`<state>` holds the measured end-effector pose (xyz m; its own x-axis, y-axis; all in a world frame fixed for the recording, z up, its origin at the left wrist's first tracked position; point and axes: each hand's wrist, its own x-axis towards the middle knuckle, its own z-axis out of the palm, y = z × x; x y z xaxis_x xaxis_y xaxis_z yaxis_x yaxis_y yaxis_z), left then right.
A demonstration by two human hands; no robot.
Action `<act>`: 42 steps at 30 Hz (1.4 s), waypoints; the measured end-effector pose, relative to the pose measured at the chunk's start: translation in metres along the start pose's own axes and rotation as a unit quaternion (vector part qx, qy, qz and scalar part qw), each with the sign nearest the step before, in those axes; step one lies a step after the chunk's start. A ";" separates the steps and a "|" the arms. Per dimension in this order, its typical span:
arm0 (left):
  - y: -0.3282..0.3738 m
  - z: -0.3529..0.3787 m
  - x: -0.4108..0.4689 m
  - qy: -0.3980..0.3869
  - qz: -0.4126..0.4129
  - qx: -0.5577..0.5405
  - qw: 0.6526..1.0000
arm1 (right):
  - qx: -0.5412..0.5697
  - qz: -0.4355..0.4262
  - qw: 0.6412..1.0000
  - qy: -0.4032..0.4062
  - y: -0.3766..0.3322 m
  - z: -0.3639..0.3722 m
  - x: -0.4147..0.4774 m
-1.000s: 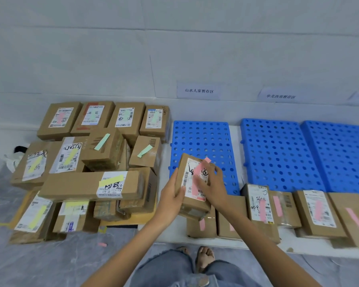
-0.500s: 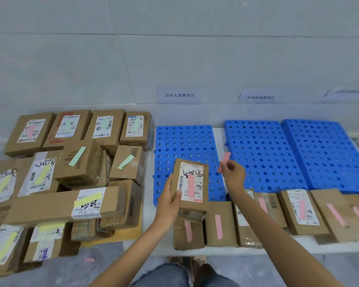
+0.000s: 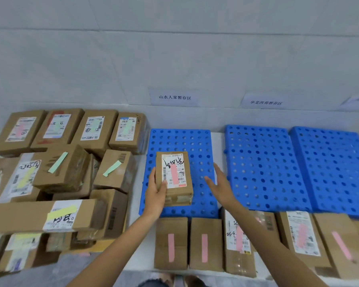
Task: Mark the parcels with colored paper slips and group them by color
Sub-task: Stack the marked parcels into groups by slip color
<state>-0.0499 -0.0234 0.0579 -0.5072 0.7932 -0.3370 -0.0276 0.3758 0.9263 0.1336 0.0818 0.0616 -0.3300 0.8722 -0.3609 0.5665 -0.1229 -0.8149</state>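
My left hand [image 3: 155, 193] grips the left side of a small brown parcel [image 3: 174, 179] that bears a white label and a pink slip. The parcel is held over the leftmost blue perforated pallet [image 3: 197, 141]. My right hand [image 3: 219, 183] hovers to the right of the parcel with straight fingers, holding nothing. A row of several parcels with pink slips [image 3: 171, 243] lies along the front edge below the pallets. A pile of parcels with green and yellow slips [image 3: 58, 172] fills the left side.
Two more blue pallets [image 3: 261, 168] lie to the right against the white wall. Paper signs with printed text [image 3: 174, 97] hang on the wall above the pallets. My feet and the grey floor show at the bottom.
My right hand held a loose pink slip half a second ago; now it is open beside the parcel with no slip visible. My left hand moved the parcel forward over the blue pallet.
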 end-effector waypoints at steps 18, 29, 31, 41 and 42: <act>0.009 -0.020 0.230 0.035 0.086 0.540 0.837 | 0.045 -0.159 0.985 -0.052 -0.059 0.116 0.192; 0.058 -0.030 0.256 0.016 0.084 0.628 0.773 | -0.037 -0.151 0.983 -0.097 -0.097 0.092 0.213; 0.063 -0.037 0.223 0.036 0.138 0.499 0.855 | 0.009 -0.141 0.987 -0.069 -0.101 0.071 0.180; -0.062 -0.058 -0.053 -0.111 0.032 0.223 0.968 | -0.003 0.011 0.997 -0.076 0.027 0.082 -0.083; -0.072 -0.057 -0.066 -0.141 0.001 0.214 0.966 | -0.049 0.026 0.995 -0.088 0.038 0.092 -0.096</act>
<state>-0.0630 -0.1303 0.0229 -0.2497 0.8704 -0.4242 0.3635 0.4903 0.7921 0.1179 -0.0503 0.0233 -0.4204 0.7682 -0.4828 0.6546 -0.1116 -0.7477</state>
